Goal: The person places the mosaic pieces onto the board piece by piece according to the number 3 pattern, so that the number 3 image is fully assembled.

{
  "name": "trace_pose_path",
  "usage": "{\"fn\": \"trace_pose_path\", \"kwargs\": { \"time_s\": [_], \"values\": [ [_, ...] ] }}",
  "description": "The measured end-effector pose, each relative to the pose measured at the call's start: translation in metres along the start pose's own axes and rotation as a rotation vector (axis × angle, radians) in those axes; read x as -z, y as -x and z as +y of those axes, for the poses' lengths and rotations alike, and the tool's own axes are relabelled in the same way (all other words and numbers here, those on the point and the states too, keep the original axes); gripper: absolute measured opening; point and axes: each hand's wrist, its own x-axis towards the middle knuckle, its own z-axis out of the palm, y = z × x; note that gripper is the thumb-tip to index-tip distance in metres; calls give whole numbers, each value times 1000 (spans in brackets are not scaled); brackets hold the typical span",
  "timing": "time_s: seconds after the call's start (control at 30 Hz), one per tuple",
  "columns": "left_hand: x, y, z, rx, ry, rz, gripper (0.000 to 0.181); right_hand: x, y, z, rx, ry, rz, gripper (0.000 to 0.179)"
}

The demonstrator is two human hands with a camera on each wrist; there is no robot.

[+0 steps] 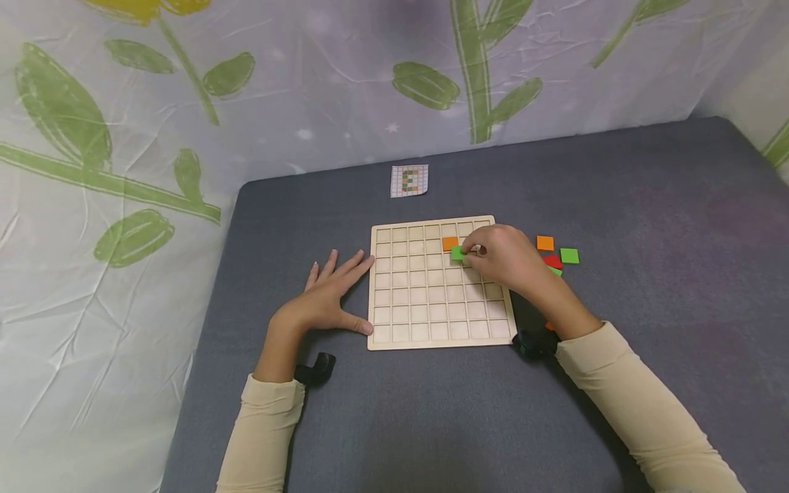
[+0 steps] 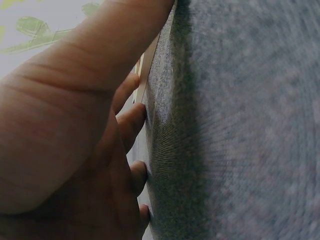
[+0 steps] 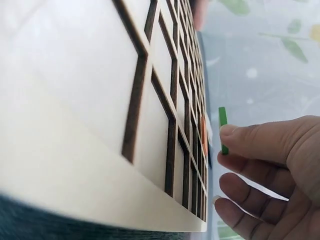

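A light wooden grid board (image 1: 419, 297) lies flat on the dark table. My right hand (image 1: 507, 259) pinches a green square tile (image 1: 457, 253) between thumb and fingers, close over the board's upper right part. In the right wrist view the green tile (image 3: 223, 131) is edge-on, held above the grid surface. One orange square tile (image 1: 450, 244) sits in a cell near the top of the board, just beyond the green one. My left hand (image 1: 327, 298) is spread on the table, its thumb and index fingertip touching the board's left edge.
Right of the board lie loose tiles: an orange one (image 1: 545, 243), a green one (image 1: 570, 256) and a red one (image 1: 553, 261), with others partly hidden by my right arm. Beyond the board is a small paper card (image 1: 409, 181) with a coloured grid pattern. A patterned curtain (image 1: 345, 82) hangs behind.
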Motion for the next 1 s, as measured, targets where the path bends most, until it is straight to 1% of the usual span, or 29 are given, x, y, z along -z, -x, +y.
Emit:
{"fn": "trace_pose_path", "kwargs": {
  "time_s": [0.17,0.37,0.53,0.73,0.87,1.0],
  "values": [
    [-1,0,-1,-3,1,1,129,1,-3,-3,19,12,-10,12],
    [-1,-1,-1,-3,6,2,129,1,-6,-6,24,25,-22,12],
    [-1,-1,-2,-4,5,4,129,0,-11,-8,31,14,-33,12],
    [-1,-1,-1,-1,9,1,129,-2,-17,-11,20,7,-40,12],
    [0,0,1,3,7,-2,129,-4,-21,-11,17,10,-30,12],
    [0,0,0,3,8,0,129,-7,-24,-12,15,8,-35,12]
  ]
}}
